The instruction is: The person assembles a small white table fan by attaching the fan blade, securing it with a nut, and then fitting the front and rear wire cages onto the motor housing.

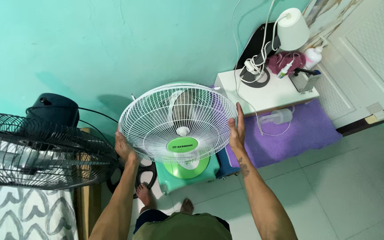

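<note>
A white wire-grilled fan [177, 122] with a green centre badge and a green base [187, 169] stands on a teal stool [210, 171] against the turquoise wall. My left hand [124, 147] grips the grille's left rim. On the right rim my right hand [237, 131] presses flat, fingers pointing up. Both forearms reach up from the bottom of the head view. My bare feet [144, 194] show on the white tile floor below the stool.
A large black fan [36, 151] fills the left, above a heart-patterned cloth [23, 213]. To the right stands a small white table [267, 91] with coiled white cable, a white lamp [292, 29] and bottles, next to a purple mat [298, 133] and a white door [370, 53].
</note>
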